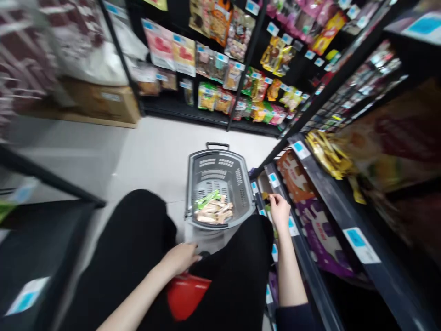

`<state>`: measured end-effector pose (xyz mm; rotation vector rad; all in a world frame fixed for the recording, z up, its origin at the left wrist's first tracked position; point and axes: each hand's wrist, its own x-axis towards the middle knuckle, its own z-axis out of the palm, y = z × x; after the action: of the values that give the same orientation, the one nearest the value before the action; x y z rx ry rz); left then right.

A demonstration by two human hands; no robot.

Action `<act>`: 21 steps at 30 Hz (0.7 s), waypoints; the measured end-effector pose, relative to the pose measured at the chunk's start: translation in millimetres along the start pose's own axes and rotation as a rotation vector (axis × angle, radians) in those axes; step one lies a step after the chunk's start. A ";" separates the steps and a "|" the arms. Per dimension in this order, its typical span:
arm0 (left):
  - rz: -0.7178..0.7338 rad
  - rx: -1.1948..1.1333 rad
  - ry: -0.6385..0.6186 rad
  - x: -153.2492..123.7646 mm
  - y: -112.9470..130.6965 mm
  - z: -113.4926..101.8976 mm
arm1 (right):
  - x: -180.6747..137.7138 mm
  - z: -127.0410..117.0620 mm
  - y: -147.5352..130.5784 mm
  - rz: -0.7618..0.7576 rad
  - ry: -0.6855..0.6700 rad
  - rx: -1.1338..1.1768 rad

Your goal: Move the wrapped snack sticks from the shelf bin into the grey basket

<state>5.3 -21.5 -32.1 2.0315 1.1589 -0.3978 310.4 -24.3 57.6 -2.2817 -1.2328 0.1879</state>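
Note:
My left hand [182,257] rests curled on my black-clad lap, touching a red object [186,294] below it; whether it grips it I cannot tell. My right hand [279,210] reaches to the low shelf on the right, fingers pinched at a small dark packet [266,196] on the shelf edge. A grey shopping basket [220,165] stands on the floor in front of my knees, with several tan snack packs and a green one [213,209] inside.
Black shelving [330,207] with purple and orange packets and blue price tags runs along the right. More snack shelves [223,69] stand ahead. A cardboard box [103,99] sits at the far left. A dark shelf edge [51,179] crosses the left.

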 end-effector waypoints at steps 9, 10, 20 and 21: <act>0.131 0.039 -0.043 34.1 -25.5 19.8 | 16.7 -249.8 72.4 0.469 0.182 -0.881; 0.135 0.039 -0.042 34.7 -26.1 20.9 | 24.0 -264.5 86.2 0.523 0.152 -0.899; 0.124 -0.009 -0.011 29.3 -26.6 17.5 | 41.7 -289.0 151.1 0.354 -0.013 -0.894; 0.116 -0.007 -0.009 28.6 -26.6 17.2 | 39.8 -290.2 151.2 0.338 0.000 -0.883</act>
<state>0.2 -8.8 -72.4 2.0768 1.0303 -0.3444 549.5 -171.3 230.6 -3.2354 -1.0265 -0.3050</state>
